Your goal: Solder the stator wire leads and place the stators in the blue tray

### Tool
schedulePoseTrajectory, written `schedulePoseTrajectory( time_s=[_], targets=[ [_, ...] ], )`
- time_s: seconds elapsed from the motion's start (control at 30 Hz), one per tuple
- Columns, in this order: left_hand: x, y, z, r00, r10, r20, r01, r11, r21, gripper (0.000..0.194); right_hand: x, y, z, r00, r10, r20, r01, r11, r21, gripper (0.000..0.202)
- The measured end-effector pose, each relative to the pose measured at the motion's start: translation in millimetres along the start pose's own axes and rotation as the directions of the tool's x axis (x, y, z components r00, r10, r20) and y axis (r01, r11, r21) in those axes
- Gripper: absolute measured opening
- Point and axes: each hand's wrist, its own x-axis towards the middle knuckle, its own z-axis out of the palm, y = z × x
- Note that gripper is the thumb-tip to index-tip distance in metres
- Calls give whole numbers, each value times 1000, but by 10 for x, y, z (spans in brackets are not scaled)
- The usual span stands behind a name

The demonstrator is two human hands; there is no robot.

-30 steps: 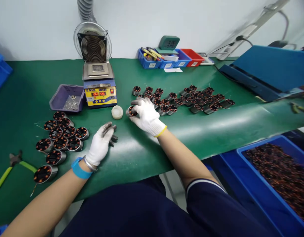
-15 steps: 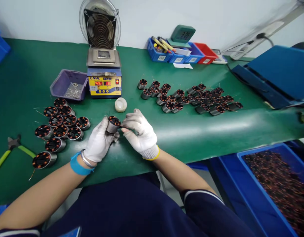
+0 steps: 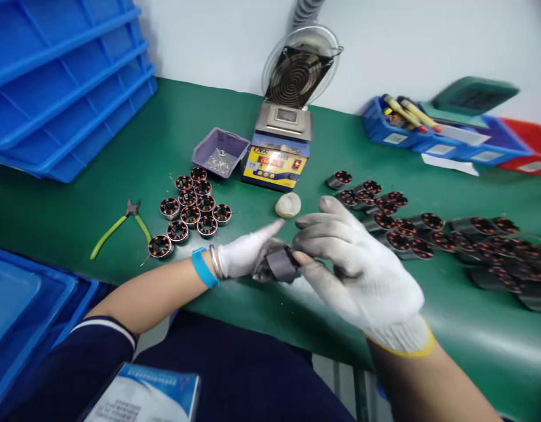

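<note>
My left hand point(image 3: 248, 255), in a white glove with dark-stained fingertips, is closed around a motor stator point(image 3: 282, 265). The stator lies tilted on its side, its dark cylinder wall toward me and its windings turned out of sight. At the stator's right end, my gloved right hand point(image 3: 353, 264) has thumb and fingers pinched together; what is between them is hidden. Just beyond the hands sits a small round whitish pot point(image 3: 288, 205). To the left stands a group of several stators point(image 3: 190, 215) with copper windings facing up.
Green-handled cutters point(image 3: 132, 209) lie left. Behind are a purple bin point(image 3: 208, 153) of metal bits and a solder pot point(image 3: 276, 164) with a fan. More stators point(image 3: 397, 240) stand right. Blue crates point(image 3: 77, 88) rise at back left; small bins point(image 3: 384, 129) line the wall.
My view has swung left, bringing the blue crates in. The stator in my left hand has tipped from upright onto its side, and my right hand has come up over its end.
</note>
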Motion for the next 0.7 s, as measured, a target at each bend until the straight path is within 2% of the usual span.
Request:
schedulePoseTrajectory(
  time_s=[0.03, 0.07, 0.1, 0.13, 0.17, 0.2, 0.23, 0.27, 0.3, 0.33, 0.37, 0.4, 0.43, 0.47, 0.53, 0.6, 0.63, 0.67, 0.7],
  targets=[
    [-21, 9, 22, 997, -26, 69, 26, 1000, -2, 52, 15, 14, -34, 1000, -16, 12, 17, 999, -42, 16],
    [-42, 24, 42, 997, 1, 79, 4, 998, -59, 43, 27, 26, -63, 1000, -25, 11, 25, 996, -80, 16],
    [-58, 42, 55, 997, 70, 29, -65, 987, -148, 33, 38, 34, -86, 1000, -28, -2, 27, 994, -109, 17],
    [-65, 62, 57, 982, 169, -79, -183, 954, -236, 24, 51, 34, -104, 999, -24, -22, 21, 992, -124, 17],
    [-64, 78, 47, 950, 245, -195, -296, 907, -300, 20, 65, 29, -117, 999, -14, -42, 9, 992, -125, 17],
    [-55, 89, 29, 915, 283, -289, -373, 865, -336, 23, 80, 18, -126, 998, -3, -56, -4, 994, -113, 17],
    [-42, 92, 5, 897, 285, -337, -401, 846, -352, 29, 94, 4, -131, 998, 9, -62, -15, 996, -92, 17],
    [-29, 87, -18, 911, 256, -322, -367, 860, -355, 34, 106, -11, -131, 998, 19, -60, -23, 997, -71, 18],
    [-20, 75, -35, 948, 202, -247, -281, 894, -348, 37, 112, -24, -126, 998, 25, -56, -28, 998, -54, 18],
    [-18, 58, -42, 982, 134, -136, -171, 932, -321, 39, 110, -35, -117, 998, 27, -51, -29, 999, -46, 18],
    [-24, 38, -38, 998, 67, -13, -68, 962, -264, 42, 99, -44, -105, 998, 30, -53, -33, 999, -42, 18],
    [-38, 18, -24, 996, 20, 88, -3, 982, -190, 46, 79, -51, -90, 997, 45, -60, -47, 998, -39, 17],
    [-56, 1, -3, 989, 8, 144, 9, 993, -119, 49, 48, -55, -76, 995, 73, -72, -75, 997, -26, 16],
    [-76, -12, 19, 988, 37, 147, -28, 997, -69, 51, 9, -54, -62, 988, 113, -100, -114, 994, 4, 14],
    [-104, -23, 51, 987, 161, 25, -161, 987, -30, 53, -93, -32, -48, 944, 232, -235, -205, 970, 133, 8],
    [-103, -17, 50, 966, 238, -102, -242, 970, -25, 58, -212, 35, -52, 826, 365, -430, -257, 922, 290, 13],
    [-92, -10, 38, 960, 246, -131, -252, 967, -30, 59, -274, 85, -55, 763, 409, -501, -264, 904, 336, 17],
    [-79, -2, 22, 963, 232, -134, -239, 970, -36, 60, -333, 143, -56, 734, 438, -519, -276, 891, 361, 17],
    [-65, 5, 4, 974, 198, -112, -203, 978, -38, 61, -386, 203, -48, 750, 456, -479, -298, 880, 370, 14]
  ],
)
